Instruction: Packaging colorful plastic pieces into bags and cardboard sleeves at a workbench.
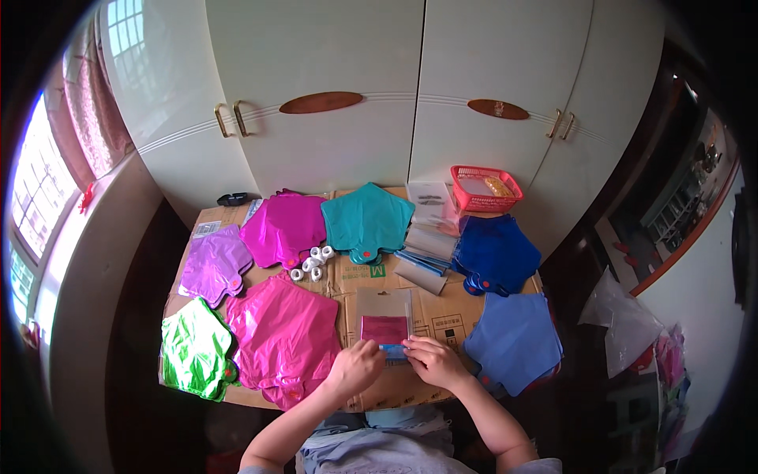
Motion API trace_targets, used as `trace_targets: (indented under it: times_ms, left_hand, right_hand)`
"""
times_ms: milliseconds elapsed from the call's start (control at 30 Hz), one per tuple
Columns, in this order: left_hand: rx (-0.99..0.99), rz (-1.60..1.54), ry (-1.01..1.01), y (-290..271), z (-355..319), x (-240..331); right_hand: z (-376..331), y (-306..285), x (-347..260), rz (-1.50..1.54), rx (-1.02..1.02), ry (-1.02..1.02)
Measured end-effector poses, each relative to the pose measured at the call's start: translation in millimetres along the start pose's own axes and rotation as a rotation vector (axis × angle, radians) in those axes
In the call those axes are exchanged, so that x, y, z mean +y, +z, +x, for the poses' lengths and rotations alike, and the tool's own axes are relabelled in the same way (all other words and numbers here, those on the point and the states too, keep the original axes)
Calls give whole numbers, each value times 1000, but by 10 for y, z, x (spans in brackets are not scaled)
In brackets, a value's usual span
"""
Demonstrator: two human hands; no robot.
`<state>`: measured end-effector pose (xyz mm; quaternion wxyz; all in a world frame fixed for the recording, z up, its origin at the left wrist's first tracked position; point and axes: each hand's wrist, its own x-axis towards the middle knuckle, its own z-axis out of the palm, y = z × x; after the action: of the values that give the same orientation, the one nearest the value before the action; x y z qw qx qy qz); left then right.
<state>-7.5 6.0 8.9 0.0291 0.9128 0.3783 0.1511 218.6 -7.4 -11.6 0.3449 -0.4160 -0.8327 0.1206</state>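
Note:
A clear plastic packet [384, 304] with a hang hole at its top lies flat on the cardboard in front of me. Inside it shows a folded piece of shiny pink foil [384, 329], with a strip of blue below. My left hand [359, 366] is closed, its fingers curled at the packet's lower left edge. At the lower right edge, my right hand [433, 361] pinches the packet between thumb and fingers. The fingers hide the lower corners. Left of my left hand lies a stack of pink foil balloons [284, 336].
Around the cardboard tabletop [355, 276] lie green [196, 347], lilac [213, 263], magenta [283, 227], teal [367, 220], dark blue [497, 249] and light blue foil stacks [515, 341]. White ribbon rolls [317, 274], grey cards [426, 257] and a red basket [485, 204] stand farther back, before white cabinets [316, 55].

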Motion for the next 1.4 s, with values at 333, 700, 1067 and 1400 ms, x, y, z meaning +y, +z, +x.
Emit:
trace_targets:
  times_ms: [333,700,1067,1400]
  left_hand:
    - [96,-16,71,158,-78,386]
    - [37,-169,-64,347,100,462]
    - [78,-243,-88,267,119,498]
    - [561,-1383,-394,-238,-445,19]
  right_hand:
    - [-31,-96,29,3,-112,-20]
    - [-37,-108,65,-8,-123,-39]
    - [-14,-234,7,-22,-224,-37]
    - [-36,-114,6,-93,-122,-62]
